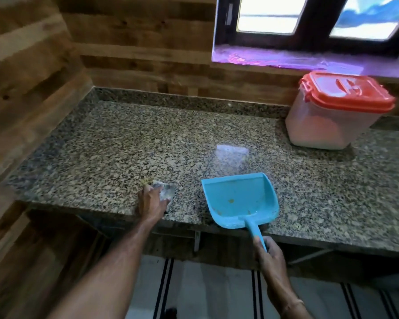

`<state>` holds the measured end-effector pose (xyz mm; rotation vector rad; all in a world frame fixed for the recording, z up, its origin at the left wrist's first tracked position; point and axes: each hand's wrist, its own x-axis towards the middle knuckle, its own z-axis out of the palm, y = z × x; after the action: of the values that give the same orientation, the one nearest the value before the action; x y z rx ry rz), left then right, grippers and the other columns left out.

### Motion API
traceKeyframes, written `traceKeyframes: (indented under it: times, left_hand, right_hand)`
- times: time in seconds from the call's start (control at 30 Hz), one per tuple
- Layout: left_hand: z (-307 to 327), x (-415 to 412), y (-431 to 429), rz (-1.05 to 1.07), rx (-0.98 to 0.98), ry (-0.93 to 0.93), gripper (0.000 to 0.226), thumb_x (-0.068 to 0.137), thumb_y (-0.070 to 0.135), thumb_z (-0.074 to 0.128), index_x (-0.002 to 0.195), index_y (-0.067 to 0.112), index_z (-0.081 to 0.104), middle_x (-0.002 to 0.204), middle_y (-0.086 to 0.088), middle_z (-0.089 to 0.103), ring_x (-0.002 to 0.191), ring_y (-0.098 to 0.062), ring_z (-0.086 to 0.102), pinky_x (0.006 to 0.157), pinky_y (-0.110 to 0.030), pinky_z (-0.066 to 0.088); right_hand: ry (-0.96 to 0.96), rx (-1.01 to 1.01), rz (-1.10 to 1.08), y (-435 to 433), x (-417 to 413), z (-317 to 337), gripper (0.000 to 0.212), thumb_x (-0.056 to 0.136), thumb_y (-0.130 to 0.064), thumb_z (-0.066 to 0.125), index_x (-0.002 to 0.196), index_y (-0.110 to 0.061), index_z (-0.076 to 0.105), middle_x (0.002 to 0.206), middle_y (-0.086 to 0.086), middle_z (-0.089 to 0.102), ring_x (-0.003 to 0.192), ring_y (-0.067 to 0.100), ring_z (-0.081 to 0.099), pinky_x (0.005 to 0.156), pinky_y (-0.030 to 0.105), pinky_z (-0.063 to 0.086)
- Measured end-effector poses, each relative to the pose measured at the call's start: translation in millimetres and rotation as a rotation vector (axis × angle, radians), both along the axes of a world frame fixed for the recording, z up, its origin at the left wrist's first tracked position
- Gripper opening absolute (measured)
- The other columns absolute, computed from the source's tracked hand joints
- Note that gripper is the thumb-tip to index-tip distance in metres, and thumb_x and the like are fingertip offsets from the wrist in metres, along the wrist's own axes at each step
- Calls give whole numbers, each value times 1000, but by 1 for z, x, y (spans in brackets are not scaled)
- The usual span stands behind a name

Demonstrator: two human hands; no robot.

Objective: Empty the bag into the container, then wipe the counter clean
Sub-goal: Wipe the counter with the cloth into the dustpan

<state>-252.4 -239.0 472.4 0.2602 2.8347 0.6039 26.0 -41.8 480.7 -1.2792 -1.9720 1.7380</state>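
1. A speckled granite counter (148, 143) runs across the middle of the frame, with a low granite lip along its back edge and a pale patch of reflected light near its centre.
2. Wood-plank walls (32, 65) close in the left and back; a dark-framed window (309, 19) sits at the upper right above a sill (286, 59) tinted purple.
3. Below the counter's front edge, a pale floor (205, 284) with dark stripes shows at the bottom of the frame.
4. A translucent container (327, 125) stands at the right, against the back lip, with its red lid (348, 93) on; something pale fills its lower part.
5. A blue dustpan (237, 199) rests on the counter at lower centre, with a few yellowish specks inside.
6. The right hand (268, 252) is wrapped round the dustpan's handle, just off the counter's front edge.
7. The left hand (151, 203), fingers curled, holds a crumpled clear bag (166, 192) on the counter near the front edge, left of the dustpan.
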Motion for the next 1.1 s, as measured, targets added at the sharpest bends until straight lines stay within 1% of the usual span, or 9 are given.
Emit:
traceKeyframes:
  times: [0.13, 0.23, 0.37, 0.47, 0.63, 0.7, 0.77, 0.87, 1.1]
  left_hand:
    - [-26, -17, 10, -20, -75, -55, 65, 94, 59, 63, 152, 37, 45, 145, -9, 35, 124, -30, 40, 95, -43, 43]
    - [-45, -25, 15, -15, -44, -8, 58, 94, 44, 69, 148, 39, 50, 140, -10, 44, 121, -30, 41, 98, -44, 40]
    - [-53, -40, 11, -71, 52, 1, 41, 100, 26, 61, 139, 37, 59, 118, -2, 54, 94, -21, 47, 81, -39, 49]
    - [-41, -50, 10, -38, 234, -132, 39, 101, 28, 63, 140, 29, 61, 110, -1, 61, 80, -22, 60, 68, -42, 61]
    - [1, -40, 20, 48, 550, -197, 47, 101, 23, 63, 146, 15, 55, 126, -6, 69, 64, -10, 56, 50, -25, 44]
    - [12, -30, 19, 19, 570, -160, 46, 101, 22, 64, 145, 12, 56, 123, -1, 67, 66, -2, 52, 49, -17, 40]
    - [19, -17, 12, 0, 573, -139, 45, 100, 24, 65, 144, 12, 59, 131, -3, 67, 72, -8, 59, 47, -16, 41]
    - [20, 10, 0, -11, 522, -110, 45, 99, 25, 67, 141, 10, 62, 138, -1, 64, 96, -19, 63, 59, -18, 44]
    - [11, 62, -10, -78, 476, -100, 40, 95, 26, 71, 134, 22, 69, 128, 7, 70, 104, -18, 66, 84, -25, 49]
  right_hand:
    - [-13, -10, -66, -20, -11, -5, 32, 103, -37, 56, 85, -10, 58, 62, -5, 43, 59, 12, 39, 52, 27, 31]
    - [-10, 12, -108, -33, -14, -11, 31, 104, -36, 54, 89, -9, 58, 62, -7, 43, 59, 8, 39, 51, 25, 34]
    - [24, 5, -187, -55, -10, -12, 34, 104, -34, 54, 93, -3, 54, 68, 0, 41, 60, 10, 36, 50, 21, 32]
    - [33, -2, -178, -68, 0, -10, 29, 104, -35, 55, 92, -9, 55, 69, 0, 42, 61, 10, 37, 50, 20, 33]
    - [68, -25, -105, -92, 33, 5, 23, 104, -30, 56, 95, -8, 57, 69, 0, 44, 63, 11, 39, 52, 17, 35]
    - [57, -57, -64, -102, 51, 9, 22, 105, -30, 55, 97, -9, 58, 69, -2, 44, 62, 9, 40, 53, 16, 36]
    - [50, -82, -15, -112, 75, 10, 24, 105, -31, 54, 94, -10, 56, 70, -3, 44, 64, 10, 40, 56, 18, 37]
    - [24, -119, 2, -128, 113, 1, 27, 105, -31, 55, 94, -7, 54, 70, -2, 45, 64, 12, 39, 56, 20, 35]
    - [-13, -221, -34, -152, 150, -32, 31, 104, -35, 55, 89, -9, 51, 68, -4, 42, 59, 8, 34, 55, 19, 32]
